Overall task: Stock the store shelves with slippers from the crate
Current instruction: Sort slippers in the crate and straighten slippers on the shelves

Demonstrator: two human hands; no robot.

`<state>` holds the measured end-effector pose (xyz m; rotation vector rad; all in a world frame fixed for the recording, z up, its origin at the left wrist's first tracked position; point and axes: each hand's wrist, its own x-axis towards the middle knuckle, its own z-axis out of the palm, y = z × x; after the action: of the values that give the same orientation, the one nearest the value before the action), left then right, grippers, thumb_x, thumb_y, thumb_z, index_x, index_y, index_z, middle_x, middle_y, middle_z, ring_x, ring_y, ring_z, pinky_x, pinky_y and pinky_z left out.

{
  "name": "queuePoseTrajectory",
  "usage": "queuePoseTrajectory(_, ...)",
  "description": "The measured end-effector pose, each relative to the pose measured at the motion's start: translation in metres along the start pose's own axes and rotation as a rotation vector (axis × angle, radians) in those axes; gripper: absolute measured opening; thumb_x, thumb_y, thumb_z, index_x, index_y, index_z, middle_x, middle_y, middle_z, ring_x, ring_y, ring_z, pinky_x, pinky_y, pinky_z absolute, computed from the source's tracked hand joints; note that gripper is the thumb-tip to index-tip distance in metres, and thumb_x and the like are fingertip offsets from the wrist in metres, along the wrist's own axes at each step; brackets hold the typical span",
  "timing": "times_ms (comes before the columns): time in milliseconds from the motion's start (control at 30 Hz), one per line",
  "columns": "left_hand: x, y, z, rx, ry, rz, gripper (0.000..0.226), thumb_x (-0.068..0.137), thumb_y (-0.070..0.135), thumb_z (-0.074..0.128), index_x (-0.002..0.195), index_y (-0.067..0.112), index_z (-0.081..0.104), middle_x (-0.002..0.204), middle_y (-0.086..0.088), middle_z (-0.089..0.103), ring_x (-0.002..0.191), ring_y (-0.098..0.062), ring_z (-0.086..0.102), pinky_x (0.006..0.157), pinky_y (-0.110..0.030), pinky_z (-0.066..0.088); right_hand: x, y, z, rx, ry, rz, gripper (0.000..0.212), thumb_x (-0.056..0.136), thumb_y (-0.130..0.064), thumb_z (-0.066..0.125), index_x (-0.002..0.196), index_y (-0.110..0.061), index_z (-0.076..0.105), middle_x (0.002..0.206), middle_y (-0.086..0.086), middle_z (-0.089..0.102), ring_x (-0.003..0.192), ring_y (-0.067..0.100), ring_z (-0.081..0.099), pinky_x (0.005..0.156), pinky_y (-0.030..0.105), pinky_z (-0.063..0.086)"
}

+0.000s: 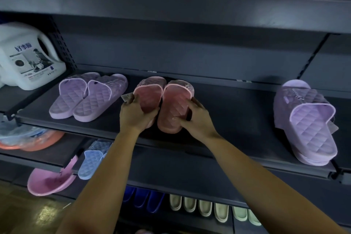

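Both hands are on the pair of pink quilted rubber slippers (pixel 171 100), side by side midway along the dark grey metal shelf (pixel 237 112): the left hand (pixel 135 114) curls round the left slipper's heel end, the right hand (pixel 195 118) wraps the right one's outer edge. The same shelf holds a flat pair of lilac quilted slippers (pixel 87 97) just left and a stacked lilac pair (pixel 307 119) well off right. Lower shelves carry a pale blue quilted slipper (pixel 93 159), then rows of navy slippers (pixel 142 199) and cream slippers (pixel 205 209).

Dim shelf interior, soft blur throughout, wide-angle bending at edges.
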<state>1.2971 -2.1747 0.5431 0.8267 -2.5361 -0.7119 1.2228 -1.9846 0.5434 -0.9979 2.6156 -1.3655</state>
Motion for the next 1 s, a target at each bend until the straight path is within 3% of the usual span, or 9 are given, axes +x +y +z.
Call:
queuePoseTrajectory(100, -0.004, 0.010, 0.002, 0.106, -0.025, 0.000, 0.079, 0.082, 0.059, 0.056, 0.141, 0.009, 0.038, 0.146, -0.020, 0.035, 0.125, -0.043, 0.040, 0.102, -0.048, 0.039, -0.007, -0.001, -0.010, -0.027, -0.036, 0.001, 0.067, 0.081, -0.031, 0.074, 0.140, -0.016, 0.045, 0.141, 0.000, 0.046, 0.127, 0.008, 0.041, 0.099, 0.006, 0.028)
queuePoseTrajectory(167, -0.010, 0.026, 0.002, 0.151, 0.039, 0.035, 0.064, 0.089, 0.051, 0.051, 0.139, 0.010, 0.041, 0.154, -0.021, 0.020, 0.133, -0.044, 0.031, 0.106, -0.052, 0.033, -0.012, -0.003, -0.026, -0.047, 0.011, 0.000, 0.055, 0.084, -0.027, 0.071, 0.134, -0.016, 0.052, 0.129, 0.002, 0.057, 0.117, 0.012, 0.051, 0.102, 0.020, 0.042)
queuePoseTrajectory(233, -0.017, 0.050, 0.003, 0.069, 0.114, 0.142, 0.050, 0.091, 0.043, 0.052, 0.130, 0.011, 0.052, 0.150, -0.021, 0.031, 0.130, -0.041, 0.037, 0.102, -0.054, 0.037, -0.018, -0.004, -0.051, -0.054, 0.116, -0.005, 0.038, 0.087, -0.018, 0.067, 0.125, -0.015, 0.061, 0.116, 0.004, 0.064, 0.101, 0.012, 0.057, 0.094, 0.025, 0.047)
queuePoseTrajectory(333, -0.031, 0.095, 0.010, -0.095, 0.083, 0.294, 0.048, 0.088, 0.042, 0.046, 0.123, 0.010, 0.057, 0.123, -0.017, 0.058, 0.113, -0.037, 0.053, 0.095, -0.047, 0.044, -0.028, -0.004, -0.097, -0.065, 0.296, 0.009, 0.030, 0.087, -0.010, 0.064, 0.116, -0.012, 0.066, 0.106, 0.006, 0.066, 0.092, 0.014, 0.062, 0.089, 0.023, 0.050)
queuePoseTrajectory(467, -0.063, 0.160, 0.033, -0.190, -0.018, 0.383, 0.040, 0.094, 0.038, 0.051, 0.127, 0.017, 0.056, 0.120, -0.009, 0.062, 0.109, -0.028, 0.056, 0.090, -0.033, 0.044, -0.054, 0.007, -0.161, -0.141, 0.506, -0.014, 0.024, 0.082, -0.008, 0.062, 0.103, -0.014, 0.071, 0.089, 0.005, 0.070, 0.080, 0.020, 0.065, 0.082, 0.031, 0.053)
queuePoseTrajectory(600, -0.095, 0.208, 0.070, -0.270, -0.079, 0.504, 0.038, 0.093, 0.035, 0.054, 0.125, 0.014, 0.059, 0.121, -0.010, 0.061, 0.112, -0.027, 0.057, 0.095, -0.034, 0.045, -0.094, 0.027, -0.215, -0.213, 0.650, -0.059, 0.022, 0.082, -0.009, 0.056, 0.097, -0.012, 0.071, 0.092, -0.004, 0.068, 0.081, 0.011, 0.062, 0.076, 0.023, 0.051)
queuePoseTrajectory(733, -0.127, 0.246, 0.100, -0.328, -0.156, 0.482, 0.037, 0.092, 0.039, 0.054, 0.120, 0.016, 0.061, 0.113, -0.006, 0.066, 0.104, -0.024, 0.061, 0.088, -0.036, 0.050, -0.125, 0.060, -0.253, -0.289, 0.693, -0.004, 0.021, 0.079, -0.009, 0.054, 0.094, -0.012, 0.069, 0.089, -0.001, 0.066, 0.077, 0.010, 0.054, 0.066, 0.009, 0.038)
queuePoseTrajectory(867, -0.149, 0.283, 0.118, -0.336, -0.258, 0.323, 0.049, 0.085, 0.058, 0.057, 0.093, 0.010, 0.063, 0.083, -0.002, 0.068, 0.078, -0.020, 0.063, 0.068, -0.029, 0.047, -0.146, 0.100, -0.265, -0.293, 0.633, 0.126, 0.017, 0.080, -0.012, 0.049, 0.086, -0.009, 0.065, 0.084, 0.007, 0.064, 0.078, 0.021, 0.055, 0.064, 0.029, 0.041)
queuePoseTrajectory(1000, -0.156, 0.298, 0.134, -0.466, -0.342, 0.146, 0.048, 0.068, 0.058, 0.075, 0.079, 0.016, 0.054, 0.077, 0.000, 0.064, 0.069, -0.022, 0.067, 0.063, -0.038, 0.058, -0.157, 0.126, -0.265, -0.222, 0.539, 0.285, 0.017, 0.092, -0.012, 0.046, 0.095, -0.002, 0.060, 0.087, 0.012, 0.064, 0.081, 0.030, 0.057, 0.067, 0.034, 0.044)
